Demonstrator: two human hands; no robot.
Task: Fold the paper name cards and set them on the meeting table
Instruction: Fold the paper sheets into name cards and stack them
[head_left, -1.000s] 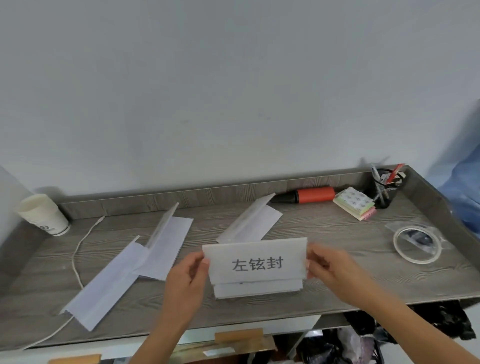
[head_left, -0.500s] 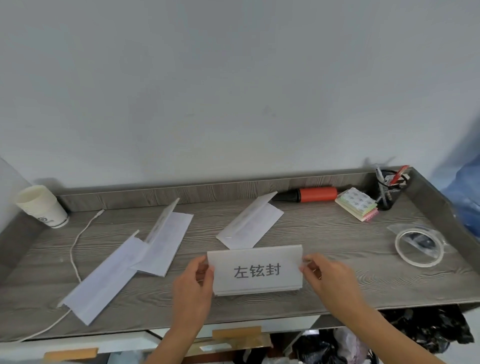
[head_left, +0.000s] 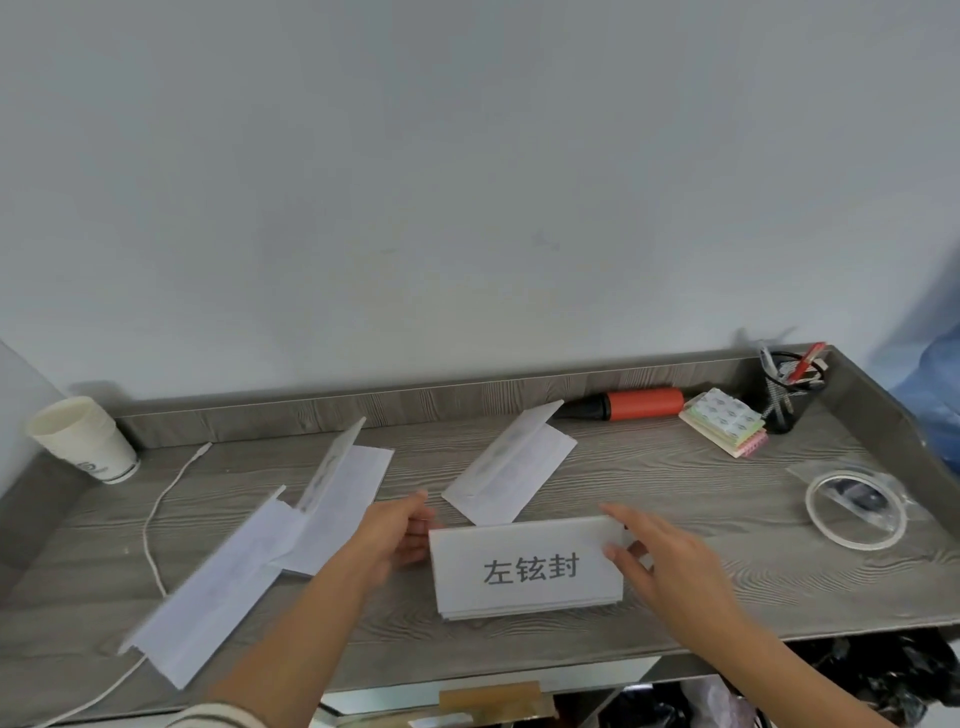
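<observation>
The step in hand looks like the setting-down: one folded name card (head_left: 527, 566) stands on the tabletop (head_left: 727, 587), near the front edge and a little right of centre, its printed face turned toward the camera. It appears to rest on its own bottom flaps.

The left hand (head_left: 397, 530) is at the card's left end, fingers loosely extended and holding nothing. It is blurred, so I cannot tell whether the fingertips touch the edge or lie just beside it. The right hand (head_left: 665, 556) is at the card's right end with its fingers nearly straight. They lie along the upper right corner and the thumb is against the front face, which reads as a light steadying touch, not a grip.

The next move probably calls for lifting both hands away cleanly, so the light paper neither tips nor slides, and checking that the card stands square.

More work seems to remain after that. Three other papers lie farther back and to the left: one (head_left: 511, 467) just beyond the card, one (head_left: 343, 493) left of centre and one (head_left: 218, 577) at the near left, the last two overlapping. All three are creased but lie partly open and are not standing. The left hand is nearest the middle one.
</observation>
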